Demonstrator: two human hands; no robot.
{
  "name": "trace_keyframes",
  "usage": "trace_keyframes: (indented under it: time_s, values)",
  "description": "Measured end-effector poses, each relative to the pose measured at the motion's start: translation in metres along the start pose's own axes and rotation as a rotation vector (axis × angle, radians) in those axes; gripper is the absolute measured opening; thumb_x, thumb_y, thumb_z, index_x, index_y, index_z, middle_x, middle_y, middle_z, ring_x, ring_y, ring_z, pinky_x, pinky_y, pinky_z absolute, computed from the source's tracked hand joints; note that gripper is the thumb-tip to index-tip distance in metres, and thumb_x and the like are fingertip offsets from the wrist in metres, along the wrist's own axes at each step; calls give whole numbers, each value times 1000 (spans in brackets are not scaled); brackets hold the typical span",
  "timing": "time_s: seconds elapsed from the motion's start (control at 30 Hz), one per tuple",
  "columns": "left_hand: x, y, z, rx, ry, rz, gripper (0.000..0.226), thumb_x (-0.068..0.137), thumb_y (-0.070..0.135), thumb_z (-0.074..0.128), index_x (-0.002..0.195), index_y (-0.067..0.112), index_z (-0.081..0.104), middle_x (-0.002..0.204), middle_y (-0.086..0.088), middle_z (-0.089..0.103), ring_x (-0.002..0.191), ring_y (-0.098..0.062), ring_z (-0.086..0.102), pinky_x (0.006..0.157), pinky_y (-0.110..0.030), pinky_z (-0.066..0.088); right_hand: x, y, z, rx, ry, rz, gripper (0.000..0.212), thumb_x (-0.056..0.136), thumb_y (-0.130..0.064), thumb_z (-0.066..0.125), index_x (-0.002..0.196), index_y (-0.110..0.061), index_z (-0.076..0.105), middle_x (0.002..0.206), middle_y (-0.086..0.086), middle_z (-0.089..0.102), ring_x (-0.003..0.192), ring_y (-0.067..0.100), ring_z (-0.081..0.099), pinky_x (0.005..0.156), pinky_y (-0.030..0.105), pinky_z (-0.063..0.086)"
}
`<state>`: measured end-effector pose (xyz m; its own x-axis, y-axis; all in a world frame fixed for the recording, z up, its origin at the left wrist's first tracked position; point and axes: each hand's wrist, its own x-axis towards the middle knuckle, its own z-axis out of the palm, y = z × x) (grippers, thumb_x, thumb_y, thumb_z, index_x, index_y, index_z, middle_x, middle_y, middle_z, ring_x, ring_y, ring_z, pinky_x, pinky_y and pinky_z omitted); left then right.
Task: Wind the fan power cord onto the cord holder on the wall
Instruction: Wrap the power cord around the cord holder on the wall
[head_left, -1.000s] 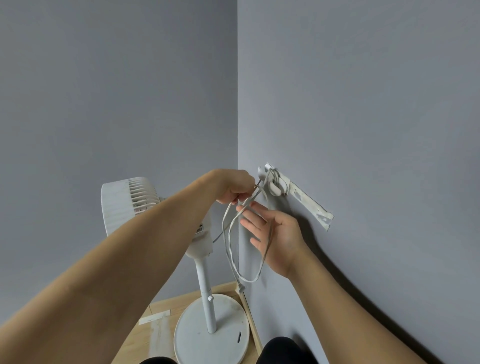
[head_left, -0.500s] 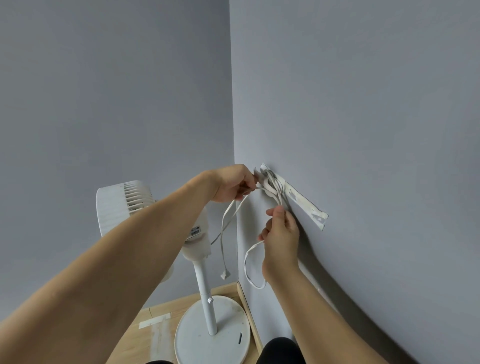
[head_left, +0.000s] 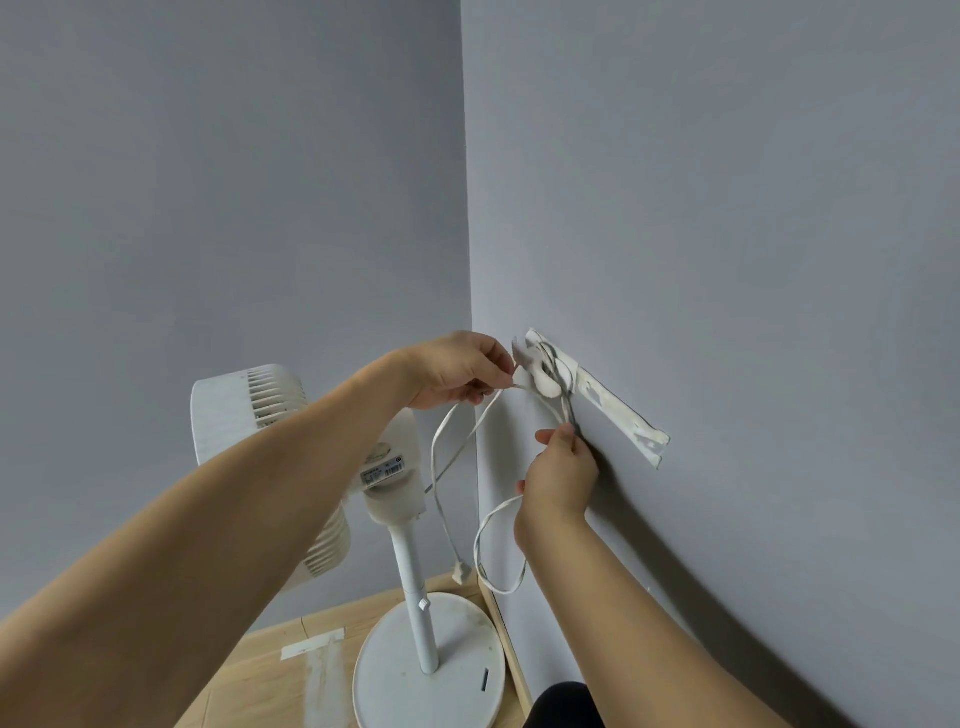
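Two hands work your white flat cord: your left hand pinches it beside the cord holder on the wall; your right hand pinches strands running down from it, loops hanging floorward.

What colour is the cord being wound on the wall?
The power cord is white, the same as the fan; the head view shows it clearly.

Soft, even, fairly bright light fills the scene without glare. The right forearm casts a broad, blurry shadow on the right wall. Focus is sharp throughout; wide-angle distortion bends the wall corner and stretches near edges.
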<state>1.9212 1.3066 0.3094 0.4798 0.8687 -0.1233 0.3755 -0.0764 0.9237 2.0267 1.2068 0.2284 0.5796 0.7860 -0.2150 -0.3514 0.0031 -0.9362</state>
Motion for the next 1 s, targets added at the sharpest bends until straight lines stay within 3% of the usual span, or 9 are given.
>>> trace_keyframes:
  time_s: [0.13,0.3,0.5,0.6,0.7,0.77,0.9,1.0]
  values:
    - [5,-12,-1,260,83,46,12,85,-1,66,81,10,63,67,-2,57,55,-11,51,58,-26,47,10,6,-1,-99,-45,-22,31,98,-26,37,88,-16,65,79,-11,55,87,23,55,91,51,51]
    - [18,-24,2,289,128,15,11,85,1,67,93,4,61,82,-17,63,64,-26,65,78,-38,59,15,12,7,-163,-4,-92,33,98,-24,36,94,-13,66,84,-5,61,98,34,62,91,50,51]
    - [38,-40,8,331,35,-49,26,88,8,67,113,8,61,103,-17,64,67,-27,69,72,-34,62,20,17,20,-157,95,-129,37,100,-22,33,104,-6,66,106,10,66,101,31,60,93,45,48]
    - [45,-44,10,496,-26,2,15,90,19,60,98,11,70,86,-4,72,68,-18,68,67,-25,55,25,19,22,-171,64,-125,38,100,-23,33,105,-6,67,108,15,67,101,35,61,92,47,49]
    - [52,-45,8,572,-68,-7,17,91,21,55,87,19,71,80,7,71,78,-7,63,73,-19,44,30,22,26,-177,38,-108,38,100,-24,32,105,-8,66,107,18,68,101,37,61,91,51,50]
    - [55,-45,5,510,-78,-35,17,90,15,54,82,20,68,79,8,68,81,-4,60,77,-17,38,31,23,29,-173,37,-105,38,100,-26,32,103,-10,66,106,15,68,99,33,61,91,50,50]
    - [55,-42,0,171,-64,-47,15,75,5,46,65,11,54,72,0,58,73,-15,48,73,-26,34,33,25,34,-162,45,-121,39,101,-30,31,103,-12,66,106,14,69,98,31,62,91,45,51]
    - [60,-42,0,-52,-15,-93,23,89,13,43,71,10,57,74,-5,61,69,-18,48,69,-32,31,37,26,35,-161,36,-137,41,101,-30,30,104,-9,65,93,13,68,88,29,63,87,43,51]
